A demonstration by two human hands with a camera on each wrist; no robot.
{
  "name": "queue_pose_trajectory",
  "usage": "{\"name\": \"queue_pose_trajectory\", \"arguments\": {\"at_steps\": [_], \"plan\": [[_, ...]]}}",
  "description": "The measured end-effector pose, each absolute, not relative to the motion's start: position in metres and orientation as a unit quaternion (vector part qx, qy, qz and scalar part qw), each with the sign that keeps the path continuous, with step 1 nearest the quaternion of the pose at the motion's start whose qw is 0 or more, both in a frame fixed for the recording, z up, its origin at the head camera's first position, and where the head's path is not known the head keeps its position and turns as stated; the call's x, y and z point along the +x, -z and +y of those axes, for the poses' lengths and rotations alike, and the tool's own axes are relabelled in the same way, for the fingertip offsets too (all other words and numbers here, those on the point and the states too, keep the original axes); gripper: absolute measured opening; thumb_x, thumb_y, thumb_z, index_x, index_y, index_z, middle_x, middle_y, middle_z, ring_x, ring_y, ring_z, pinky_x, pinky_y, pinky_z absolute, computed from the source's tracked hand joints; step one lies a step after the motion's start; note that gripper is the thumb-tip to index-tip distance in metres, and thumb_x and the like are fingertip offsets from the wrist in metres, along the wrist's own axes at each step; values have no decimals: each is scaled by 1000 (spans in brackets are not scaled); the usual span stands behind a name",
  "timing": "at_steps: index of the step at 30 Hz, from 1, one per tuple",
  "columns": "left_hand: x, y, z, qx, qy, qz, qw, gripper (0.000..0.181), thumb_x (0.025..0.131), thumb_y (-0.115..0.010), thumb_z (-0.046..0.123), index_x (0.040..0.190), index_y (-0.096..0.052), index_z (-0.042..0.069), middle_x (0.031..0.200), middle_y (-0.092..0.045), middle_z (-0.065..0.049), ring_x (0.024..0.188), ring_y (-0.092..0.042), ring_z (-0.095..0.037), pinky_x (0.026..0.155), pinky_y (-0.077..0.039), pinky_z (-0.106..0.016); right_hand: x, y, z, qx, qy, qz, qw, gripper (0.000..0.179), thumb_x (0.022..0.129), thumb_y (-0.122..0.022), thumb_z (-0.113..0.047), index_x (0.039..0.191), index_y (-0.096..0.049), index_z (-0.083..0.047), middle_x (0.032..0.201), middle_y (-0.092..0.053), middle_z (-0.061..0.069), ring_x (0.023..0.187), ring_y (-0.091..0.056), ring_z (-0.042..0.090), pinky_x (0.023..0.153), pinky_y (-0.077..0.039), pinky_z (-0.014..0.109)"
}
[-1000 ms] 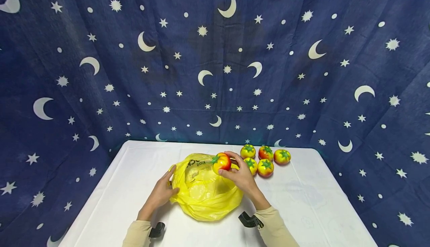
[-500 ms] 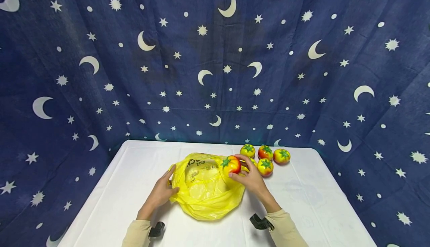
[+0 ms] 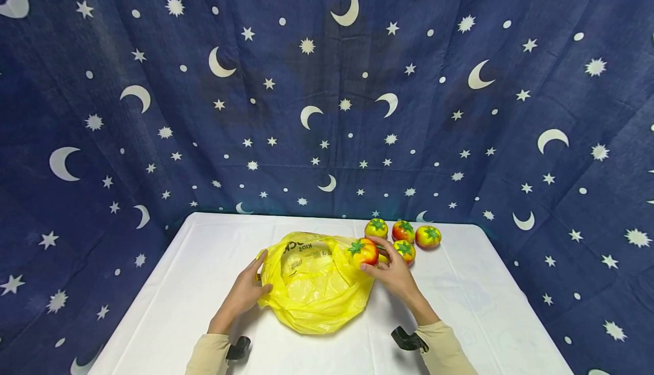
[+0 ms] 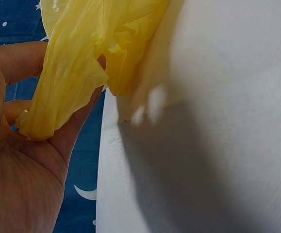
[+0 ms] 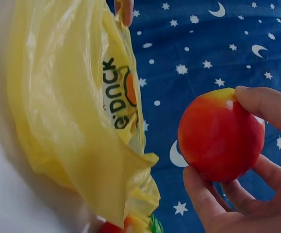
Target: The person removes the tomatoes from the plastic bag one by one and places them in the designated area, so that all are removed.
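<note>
A yellow plastic bag (image 3: 317,312) stands on the table with its mouth open upward and dark lettering inside. My left hand (image 3: 248,293) holds its left rim; in the left wrist view, a fold of the bag passes between thumb and fingers. My right hand (image 3: 392,270) grips a red-and-yellow tomato (image 3: 364,252) with a green leafy top, at the bag's right rim. The right wrist view shows the held tomato (image 5: 221,135) between thumb and fingertips, beside the bag (image 5: 67,111) and apart from it.
Several more tomatoes lie behind the right hand, among them a yellow one (image 3: 376,228), a redder one (image 3: 403,231) and one at the far right (image 3: 428,237). A white cloth covers the table (image 3: 460,307). A dark blue star-and-moon curtain (image 3: 327,108) hangs behind.
My right hand has moved to the right with the tomato, from over the bag's mouth to its right rim. The left hand and the bag have stayed nearly still.
</note>
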State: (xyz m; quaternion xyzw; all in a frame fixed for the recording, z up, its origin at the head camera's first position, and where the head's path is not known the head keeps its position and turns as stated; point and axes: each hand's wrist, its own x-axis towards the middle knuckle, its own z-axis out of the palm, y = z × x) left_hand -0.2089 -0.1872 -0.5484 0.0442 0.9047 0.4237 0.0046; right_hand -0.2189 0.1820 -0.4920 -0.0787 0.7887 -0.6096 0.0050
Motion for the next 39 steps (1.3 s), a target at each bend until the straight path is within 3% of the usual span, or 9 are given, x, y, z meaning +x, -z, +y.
{"name": "queue_pose_trajectory", "arguments": {"at_steps": [11,20,31,39], "plan": [[-208,548,-186,39,-425,904,11,89,81,-71,6,157,-25,15,161,-27,-19,148,-26,-41,118,-28,-59,-217,500,212,-45,609,792,-9,72,79,-82,-17,142,-47,-13,142,-50,13,128,-51,31,93,-49,11],[-208,546,-189,36,-421,906,10,88,82,-71,6,157,-25,15,161,-28,-18,148,-26,-41,119,-26,-58,-215,501,232,-25,594,803,-41,70,78,-83,-18,139,-50,-11,137,-53,11,110,-53,13,88,-50,10],[-206,545,-190,42,-423,905,8,89,81,-70,5,157,-24,14,161,-26,-19,148,-25,-41,119,-26,-58,-211,497,248,14,597,801,-38,75,81,-81,-23,145,-43,-13,147,-45,5,127,-43,19,88,-45,5],[-206,546,-190,42,-421,906,8,89,82,-70,5,157,-24,14,161,-26,-19,148,-25,-41,119,-26,-58,-214,504,262,26,606,794,-54,75,81,-80,-21,146,-42,-13,147,-43,3,127,-42,16,86,-45,3]]}}
